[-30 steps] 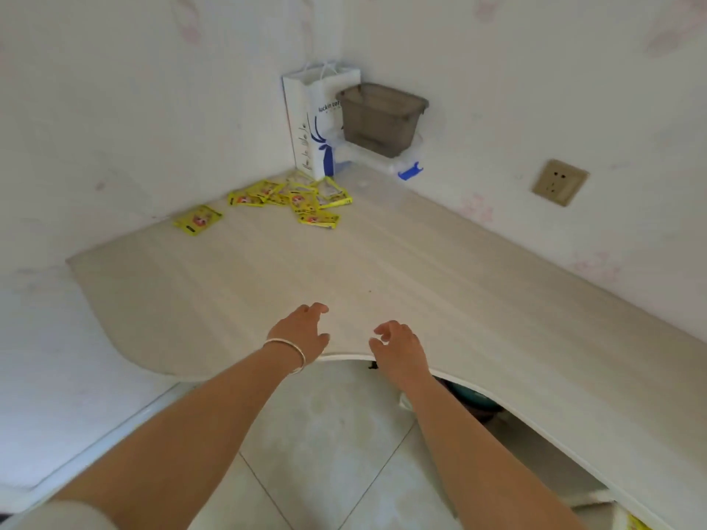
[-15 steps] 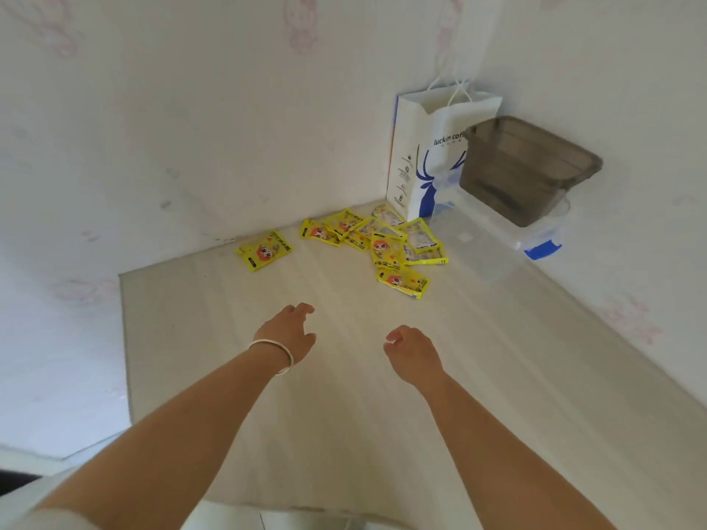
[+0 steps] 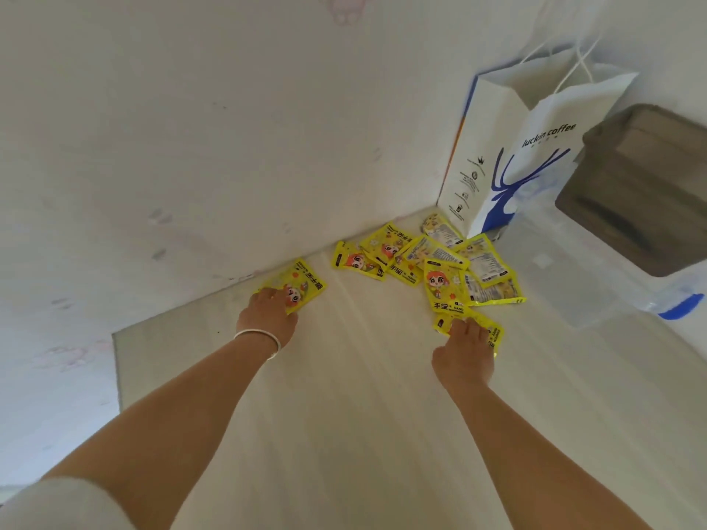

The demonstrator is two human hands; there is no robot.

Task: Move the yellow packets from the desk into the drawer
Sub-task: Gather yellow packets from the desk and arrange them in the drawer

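Task barely begun: left hand (image 3: 267, 315) and right hand (image 3: 465, 348) each rest flat-fingered on a yellow packet (image 3: 296, 285); every packet remains on the worktop (image 3: 344, 415), drawer unseen.

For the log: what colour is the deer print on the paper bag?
Blue, on the white paper bag; head view.

Yellow packets, flat foil sachets, cartoon face with orange hair on front, small print on back.

Lone packet (image 3: 296, 285): flat on desk (image 3: 344, 415), face up, left of the paper bag (image 3: 509, 177), just beside wall edge, apart from rest.

Main cluster (image 3: 428, 262): loose overlapping heap at foot of bag, some face up, some back up, variously turned.

Nearest packet (image 3: 486, 330): flat, in front of heap, farthest from bag, touching heap's front packet.
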